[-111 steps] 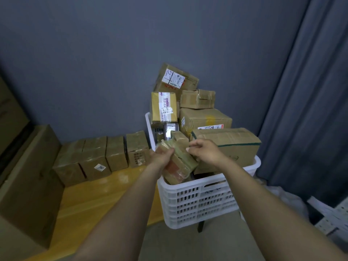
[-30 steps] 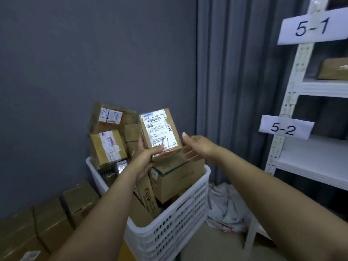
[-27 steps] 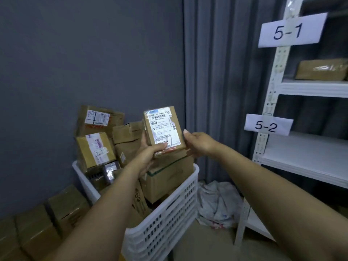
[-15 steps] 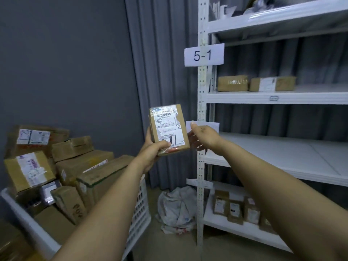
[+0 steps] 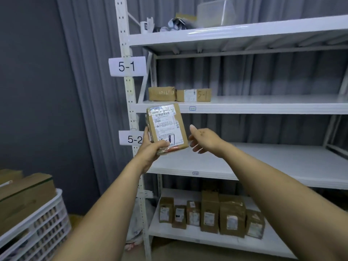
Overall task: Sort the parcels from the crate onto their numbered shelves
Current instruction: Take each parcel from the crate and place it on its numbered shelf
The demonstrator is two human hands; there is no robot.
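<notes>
While your left hand (image 5: pixel 152 147) clamped its grip on the parcel (image 5: pixel 167 129), upright beside the 5-2 tag (image 5: pixel 131 139), your right hand (image 5: pixel 205 141) hung open, just clear of it; best, I'd judge, was matching its label (image 5: pixel 163 121) to a tag first.

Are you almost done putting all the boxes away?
Not nearly. Two parcels sit on the 5-1 shelf and a row stands on the bottom shelf. The left hand holds up one labelled parcel; the right hand is open beside it. More boxes wait in the crate.
</notes>
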